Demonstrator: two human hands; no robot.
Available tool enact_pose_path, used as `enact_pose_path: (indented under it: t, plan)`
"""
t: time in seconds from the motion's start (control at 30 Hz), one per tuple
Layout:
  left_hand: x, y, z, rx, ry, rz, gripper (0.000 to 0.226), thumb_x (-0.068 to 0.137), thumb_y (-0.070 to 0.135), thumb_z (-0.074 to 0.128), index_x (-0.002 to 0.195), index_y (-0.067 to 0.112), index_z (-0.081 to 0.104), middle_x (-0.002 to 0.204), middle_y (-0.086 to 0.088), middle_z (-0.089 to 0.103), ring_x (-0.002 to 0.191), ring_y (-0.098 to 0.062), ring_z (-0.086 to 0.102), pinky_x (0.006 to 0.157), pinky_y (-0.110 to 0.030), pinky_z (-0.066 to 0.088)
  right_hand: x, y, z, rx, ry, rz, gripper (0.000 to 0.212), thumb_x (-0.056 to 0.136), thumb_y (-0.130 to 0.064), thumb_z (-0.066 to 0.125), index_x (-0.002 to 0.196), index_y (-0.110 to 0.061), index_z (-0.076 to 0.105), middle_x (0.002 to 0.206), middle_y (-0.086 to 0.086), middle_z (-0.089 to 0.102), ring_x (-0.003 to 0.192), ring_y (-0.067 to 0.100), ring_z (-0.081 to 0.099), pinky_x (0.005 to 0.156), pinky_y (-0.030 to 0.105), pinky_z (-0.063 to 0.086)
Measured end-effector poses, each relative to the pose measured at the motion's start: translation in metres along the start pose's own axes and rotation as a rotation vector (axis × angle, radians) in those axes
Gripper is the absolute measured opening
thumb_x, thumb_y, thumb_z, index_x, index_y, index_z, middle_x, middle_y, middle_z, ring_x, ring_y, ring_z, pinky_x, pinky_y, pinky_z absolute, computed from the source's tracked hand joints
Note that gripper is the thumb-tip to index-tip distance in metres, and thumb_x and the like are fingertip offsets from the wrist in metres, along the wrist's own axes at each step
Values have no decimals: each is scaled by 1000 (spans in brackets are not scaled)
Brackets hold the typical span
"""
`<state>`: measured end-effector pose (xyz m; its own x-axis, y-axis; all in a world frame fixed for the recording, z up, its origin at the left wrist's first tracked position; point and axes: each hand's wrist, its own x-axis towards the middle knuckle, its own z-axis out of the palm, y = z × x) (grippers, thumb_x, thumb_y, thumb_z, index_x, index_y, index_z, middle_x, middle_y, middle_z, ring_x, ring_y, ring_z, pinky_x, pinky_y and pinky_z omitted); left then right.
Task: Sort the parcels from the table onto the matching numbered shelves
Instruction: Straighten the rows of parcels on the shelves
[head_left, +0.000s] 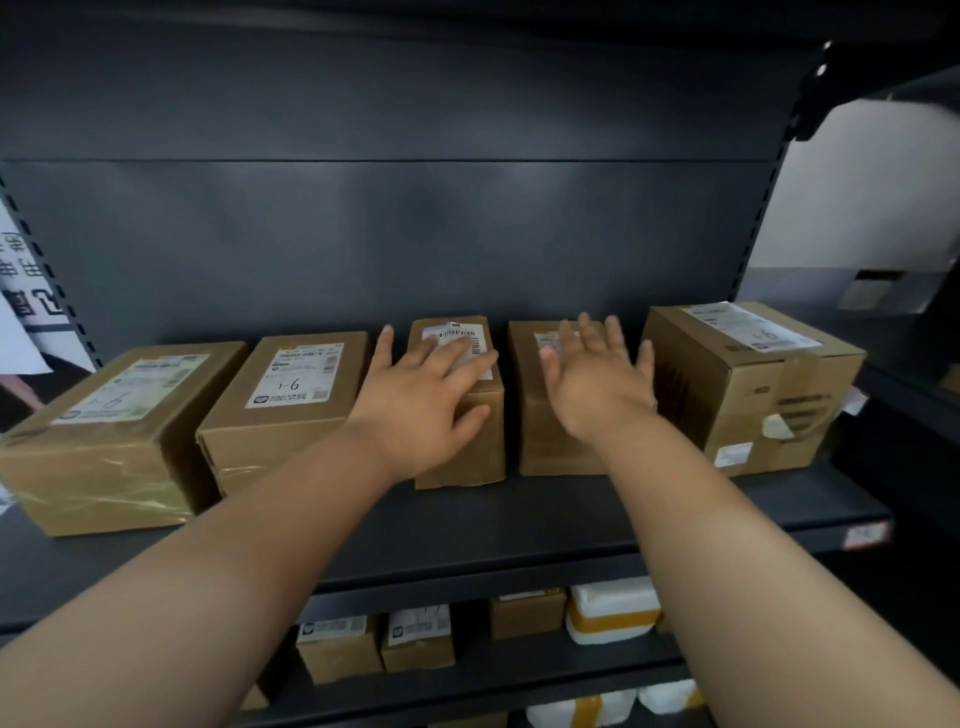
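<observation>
Several brown cardboard parcels stand in a row on a dark shelf (519, 525). My left hand (421, 395) lies with spread fingers on the narrow middle parcel (467, 447), covering part of its white label. My right hand (597, 374) is spread flat over the parcel beside it (545, 441); whether it touches is unclear. To the left sit a parcel marked "1-6" (280, 400) and a wider taped one (104, 447). A bigger box (753, 384) stands at the right end.
A lower shelf (519, 670) holds small cardboard boxes (337, 649) and white foam boxes with yellow tape (613, 613). A perforated upright (753, 234) bounds the shelf on the right. A printed white sign (21, 291) hangs at the left edge.
</observation>
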<state>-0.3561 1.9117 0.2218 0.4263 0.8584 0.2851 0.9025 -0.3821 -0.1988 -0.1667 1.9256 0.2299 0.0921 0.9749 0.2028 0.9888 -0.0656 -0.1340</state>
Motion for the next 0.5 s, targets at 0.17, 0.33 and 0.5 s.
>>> enact_pose_path:
  t: [0.17,0.33,0.5]
  plan:
    - [24,44,-18,18,55,97,62,96,60,21,152,38,6,162,3,8,149,-22,9,116,-58,-2,1,76,-43,-128,161,50,60,99,-49,28,154,-29,13,162,1,1,149,25,-7,116,56,0]
    - [50,102,-11,-26,-25,150,61,97,60,23,152,37,11,162,-1,8,148,-27,8,117,-57,1,-7,157,-48,-173,66,144,69,90,-71,29,151,-41,15,162,-2,1,148,28,-4,112,65,3]
    - [72,128,15,-104,-182,113,54,101,50,22,152,37,7,162,-3,5,148,-31,1,118,-54,8,-1,185,-29,48,-16,159,71,85,-77,27,148,-45,19,161,-5,8,147,29,0,112,66,4]
